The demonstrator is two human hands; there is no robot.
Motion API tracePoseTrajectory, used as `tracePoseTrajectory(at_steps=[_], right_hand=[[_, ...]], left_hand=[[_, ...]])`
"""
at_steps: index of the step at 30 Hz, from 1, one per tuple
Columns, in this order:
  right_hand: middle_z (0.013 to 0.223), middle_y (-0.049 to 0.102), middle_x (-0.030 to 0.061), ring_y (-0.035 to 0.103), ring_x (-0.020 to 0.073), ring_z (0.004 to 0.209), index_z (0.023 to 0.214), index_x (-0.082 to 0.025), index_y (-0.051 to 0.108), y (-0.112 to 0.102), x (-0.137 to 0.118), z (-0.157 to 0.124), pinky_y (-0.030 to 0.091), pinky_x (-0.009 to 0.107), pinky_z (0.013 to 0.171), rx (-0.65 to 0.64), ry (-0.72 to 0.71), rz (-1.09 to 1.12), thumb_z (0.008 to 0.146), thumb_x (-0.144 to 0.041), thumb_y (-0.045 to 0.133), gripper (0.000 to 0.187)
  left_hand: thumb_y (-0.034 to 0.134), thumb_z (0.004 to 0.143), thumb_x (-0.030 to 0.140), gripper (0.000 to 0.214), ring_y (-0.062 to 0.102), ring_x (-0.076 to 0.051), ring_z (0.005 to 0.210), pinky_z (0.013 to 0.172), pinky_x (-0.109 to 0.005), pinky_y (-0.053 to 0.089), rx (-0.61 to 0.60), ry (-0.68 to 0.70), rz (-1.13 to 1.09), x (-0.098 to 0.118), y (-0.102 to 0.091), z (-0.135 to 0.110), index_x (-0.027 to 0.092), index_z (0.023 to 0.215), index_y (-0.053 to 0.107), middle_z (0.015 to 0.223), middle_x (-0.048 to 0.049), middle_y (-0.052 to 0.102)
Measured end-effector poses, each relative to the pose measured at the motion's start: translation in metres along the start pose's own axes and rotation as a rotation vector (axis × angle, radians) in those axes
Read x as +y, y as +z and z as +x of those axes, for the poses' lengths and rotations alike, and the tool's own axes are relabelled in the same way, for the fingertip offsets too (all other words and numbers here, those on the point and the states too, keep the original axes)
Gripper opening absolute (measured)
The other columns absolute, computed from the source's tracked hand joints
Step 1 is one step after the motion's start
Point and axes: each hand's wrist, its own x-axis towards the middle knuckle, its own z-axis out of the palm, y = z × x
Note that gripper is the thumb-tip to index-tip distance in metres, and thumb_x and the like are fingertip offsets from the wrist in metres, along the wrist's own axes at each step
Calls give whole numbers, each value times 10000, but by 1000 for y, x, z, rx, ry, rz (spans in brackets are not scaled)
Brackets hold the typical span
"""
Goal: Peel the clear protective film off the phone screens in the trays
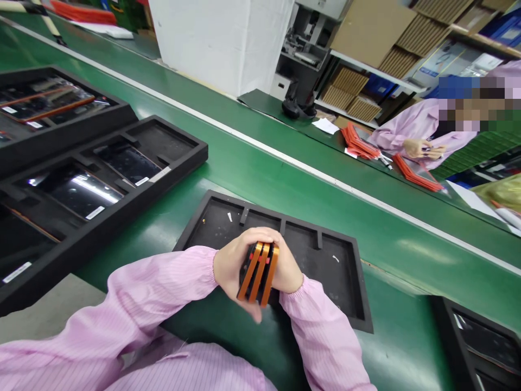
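A stack of several thin orange-edged phones (pixel 257 276) is upright between my hands, its edges facing me. My left hand (pixel 228 266) wraps the stack from the left, with the thumb low near its bottom end. From the right, my right hand (pixel 288 266) closes around the other side, and the fingers of both hands meet over the far end. Beneath them lies a black foam tray (pixel 325 266) with dividers and a few small white scraps inside. The faces of the phones are mostly hidden by my palms.
Left, black foam trays (pixel 163 187) hold dark-screened phones (pixel 75 190) with white labels. Another tray (pixel 443 331) sits at the right edge. A white rail (pixel 293 163) crosses the green bench. Beyond it, a co-worker in a pink sleeve (pixel 411 122) works beside red-orange pouches (pixel 358 142).
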Motion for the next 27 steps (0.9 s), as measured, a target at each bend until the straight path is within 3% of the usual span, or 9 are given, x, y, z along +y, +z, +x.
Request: tracePoseTrajectory(at_steps=[3, 6, 9, 12, 14, 18, 22, 25, 27], right_hand=[[1291, 509, 199, 498, 336, 1248, 1401, -201, 329, -23, 8, 0, 451, 611, 1022, 72, -164, -248, 815, -241, 696, 693], [1397, 462, 162, 439, 339, 1326, 1391, -283, 350, -47, 20, -5, 377, 674, 1062, 99, -215, -444, 832, -144, 646, 647], [1470, 424, 80, 409, 324, 1364, 1310, -365, 428, -58, 30, -11, 353, 685, 1078, 135, -235, -555, 848, -98, 625, 569], [1481, 427, 41, 410, 296, 1370, 1252, -380, 489, -52, 32, -15, 332, 665, 1104, 100, -285, -608, 861, -85, 618, 507], [1457, 462, 27, 423, 282, 1362, 1238, -392, 511, -43, 29, -16, 288, 672, 1122, 37, -292, -614, 880, -97, 600, 473], [1458, 458, 26, 397, 294, 1375, 1284, -426, 505, -25, 19, -12, 208, 701, 1132, -16, -173, -629, 897, -101, 569, 510], [1538, 303, 118, 241, 358, 1443, 1420, -326, 422, -14, 20, -7, 230, 685, 1126, 165, 178, -536, 865, -114, 586, 616], [1442, 428, 151, 431, 300, 1345, 1494, -287, 281, -4, 26, -6, 427, 568, 1055, 283, 428, -39, 928, -235, 527, 620], [1348, 535, 121, 583, 249, 1185, 1511, -307, 214, 5, 27, -6, 533, 484, 942, 274, 555, 346, 987, -349, 433, 569]], left_hand=[[734, 321, 867, 1410, 314, -427, 1391, 1164, -548, 281, -113, -75, -129, -1, -3, -6, 247, 1497, 262, 1489, -178, 331], [550, 621, 889, 1167, 96, -368, 1488, 1212, -524, 161, -218, -426, -379, -1, -6, -12, 250, 1534, 206, 1615, -117, 114], [425, 840, 760, 803, 296, -293, 1445, 1173, -487, 287, -228, -871, -642, 1, -6, -12, 294, 1488, 332, 1565, -91, 305], [539, 819, 707, 632, 594, -294, 1179, 967, -464, 497, -276, -1210, -851, 5, -6, -3, 258, 1262, 585, 1267, -107, 622], [680, 745, 650, 550, 675, -256, 949, 797, -392, 552, -249, -1329, -926, 8, -7, 3, 225, 1093, 647, 1026, -79, 699], [836, 624, 407, 460, 638, -171, 733, 652, -285, 514, -114, -1386, -835, 9, -8, 7, 180, 972, 638, 833, -35, 680], [810, 614, 363, 551, 633, -232, 914, 828, -381, 518, -40, -1283, -639, 5, -5, 4, 198, 1101, 611, 967, -57, 665], [793, 630, 368, 693, 489, -305, 1247, 1078, -496, 374, -24, -1182, -425, 3, -1, 2, 216, 1254, 536, 1261, -97, 567], [785, 650, 371, 781, 426, -319, 1320, 1115, -533, 325, -70, -1152, -365, 2, 1, 0, 211, 1340, 456, 1348, -122, 501]])
